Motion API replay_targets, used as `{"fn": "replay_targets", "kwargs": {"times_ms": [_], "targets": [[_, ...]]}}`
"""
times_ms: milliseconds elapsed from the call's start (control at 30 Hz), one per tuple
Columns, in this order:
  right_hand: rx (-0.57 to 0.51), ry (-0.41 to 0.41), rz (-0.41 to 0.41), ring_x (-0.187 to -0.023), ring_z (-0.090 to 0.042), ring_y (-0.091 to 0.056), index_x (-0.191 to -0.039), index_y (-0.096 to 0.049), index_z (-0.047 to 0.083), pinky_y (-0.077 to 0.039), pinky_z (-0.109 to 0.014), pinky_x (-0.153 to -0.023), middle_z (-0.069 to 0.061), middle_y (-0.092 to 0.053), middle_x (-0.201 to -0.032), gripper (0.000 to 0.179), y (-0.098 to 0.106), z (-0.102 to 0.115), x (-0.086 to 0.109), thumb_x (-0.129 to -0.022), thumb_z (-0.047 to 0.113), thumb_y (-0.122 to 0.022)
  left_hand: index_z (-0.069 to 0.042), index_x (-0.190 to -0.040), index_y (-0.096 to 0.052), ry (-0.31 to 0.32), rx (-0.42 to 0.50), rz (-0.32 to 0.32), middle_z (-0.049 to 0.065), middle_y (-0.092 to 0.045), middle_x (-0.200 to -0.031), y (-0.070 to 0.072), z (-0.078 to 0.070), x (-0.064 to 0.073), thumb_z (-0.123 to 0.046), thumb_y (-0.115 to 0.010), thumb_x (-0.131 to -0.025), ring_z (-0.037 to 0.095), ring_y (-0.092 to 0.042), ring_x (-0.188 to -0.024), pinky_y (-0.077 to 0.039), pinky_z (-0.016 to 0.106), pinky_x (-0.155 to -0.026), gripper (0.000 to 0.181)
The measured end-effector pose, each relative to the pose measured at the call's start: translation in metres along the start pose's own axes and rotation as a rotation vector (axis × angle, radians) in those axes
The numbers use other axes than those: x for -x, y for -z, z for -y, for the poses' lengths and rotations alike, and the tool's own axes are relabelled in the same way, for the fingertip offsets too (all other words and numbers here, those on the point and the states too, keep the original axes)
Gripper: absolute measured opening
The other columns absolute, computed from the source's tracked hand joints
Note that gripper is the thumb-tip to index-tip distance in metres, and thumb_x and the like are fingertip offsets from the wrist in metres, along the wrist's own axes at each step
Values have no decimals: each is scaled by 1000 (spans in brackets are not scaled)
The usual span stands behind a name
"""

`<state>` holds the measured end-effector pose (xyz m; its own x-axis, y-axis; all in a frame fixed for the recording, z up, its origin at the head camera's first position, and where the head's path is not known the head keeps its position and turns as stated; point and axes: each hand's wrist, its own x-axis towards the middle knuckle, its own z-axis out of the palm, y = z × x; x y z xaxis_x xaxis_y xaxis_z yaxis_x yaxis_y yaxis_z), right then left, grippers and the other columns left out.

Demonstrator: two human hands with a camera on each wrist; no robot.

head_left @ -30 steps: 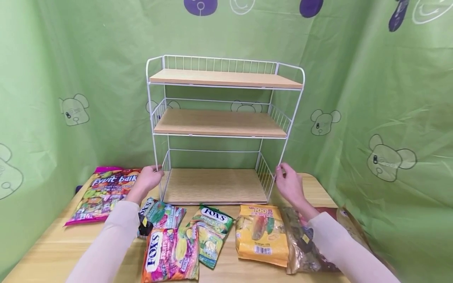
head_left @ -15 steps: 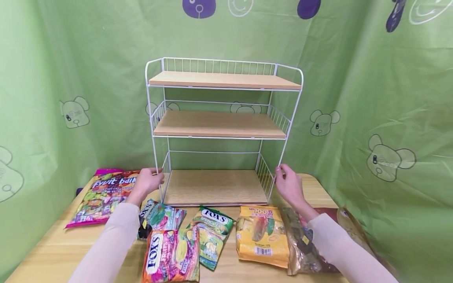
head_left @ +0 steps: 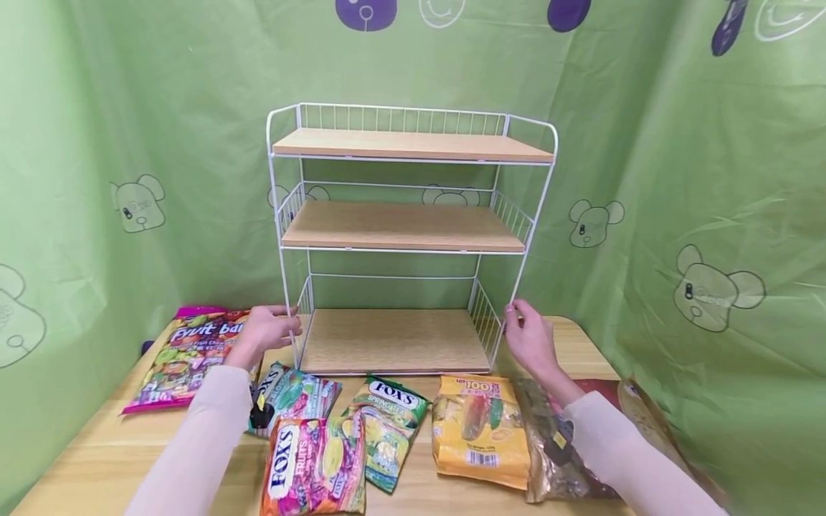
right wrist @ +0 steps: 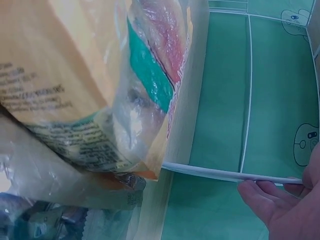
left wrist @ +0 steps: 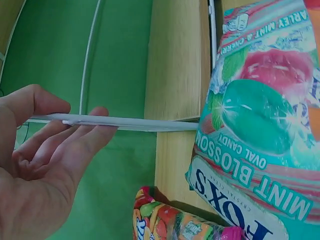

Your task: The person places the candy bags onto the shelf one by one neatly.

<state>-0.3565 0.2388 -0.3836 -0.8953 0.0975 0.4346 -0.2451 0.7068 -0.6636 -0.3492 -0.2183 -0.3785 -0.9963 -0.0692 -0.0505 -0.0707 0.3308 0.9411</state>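
Note:
A white wire shelf rack [head_left: 403, 229] with three wooden boards stands on the table in the head view. My left hand [head_left: 267, 333] holds its left front post low down; in the left wrist view thumb and fingers lie on opposite sides of the white post [left wrist: 140, 124]. On the other side, my right hand [head_left: 530, 340] pinches the right front post, also seen in the right wrist view as a white bar [right wrist: 210, 172]. A teal Fox's mint candy bag [head_left: 297, 401] lies just below the left hand. The yellow candy bag [head_left: 480, 430] is near the right forearm.
More candy bags lie in front of the rack: a pink Fox's Fruits bag [head_left: 316, 466], a green Fox's bag [head_left: 390, 430] and a brown bag [head_left: 542, 480] under the right sleeve. A Fyvit baik bag [head_left: 183, 358] rests at the left. Green cloth [head_left: 671, 179] encloses the table [head_left: 84, 459].
My left hand has shifted slightly, its wrist a little lower and further left, still at the post. The right hand, rack and bags look nearly unchanged.

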Motion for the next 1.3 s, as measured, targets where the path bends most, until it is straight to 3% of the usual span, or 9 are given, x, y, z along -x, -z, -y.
{"fn": "replay_targets", "kwargs": {"times_ms": [233,533,800,1000,1300], "targets": [[-7,-28,20,-77,-30,-68,-125,-60,2,-54,-31,-56,-26,-70,-99,35,1,-1,0,-109,25,-40,3,-140,-56,21,55,-12,24,-68,-126,-1,3,-3,-10,-64,-92,23,-71,-104,-59,33,-94,51],[8,-6,34,-76,-28,-68,-124,-61,1,-54,-31,-57,-22,-70,-94,36,6,3,-3,-110,27,-39,0,-140,-59,26,56,-31,24,-67,-128,0,2,-3,-16,-65,-94,21,-72,-104,-59,31,-92,49],[12,-8,99,-63,-20,-60,-120,-60,1,-51,-30,-51,-16,-67,-84,33,9,3,-6,-109,24,-40,-1,-139,-59,37,72,-37,24,-68,-128,0,6,-3,-15,-67,-93,19,-72,-101,-60,29,-89,49],[5,-22,117,-62,-20,-59,-120,-61,1,-48,-29,-49,-15,-67,-84,32,10,1,-6,-109,23,-41,-2,-140,-59,33,53,-38,24,-66,-130,1,4,-2,-17,-65,-94,18,-71,-102,-60,29,-90,48],[1,-20,112,-62,-18,-60,-117,-62,1,-48,-29,-48,-16,-68,-84,31,10,2,-7,-108,23,-42,0,-137,-60,22,36,-57,24,-71,-121,-2,2,-1,-13,-64,-92,17,-71,-94,-61,27,-85,47]]}}
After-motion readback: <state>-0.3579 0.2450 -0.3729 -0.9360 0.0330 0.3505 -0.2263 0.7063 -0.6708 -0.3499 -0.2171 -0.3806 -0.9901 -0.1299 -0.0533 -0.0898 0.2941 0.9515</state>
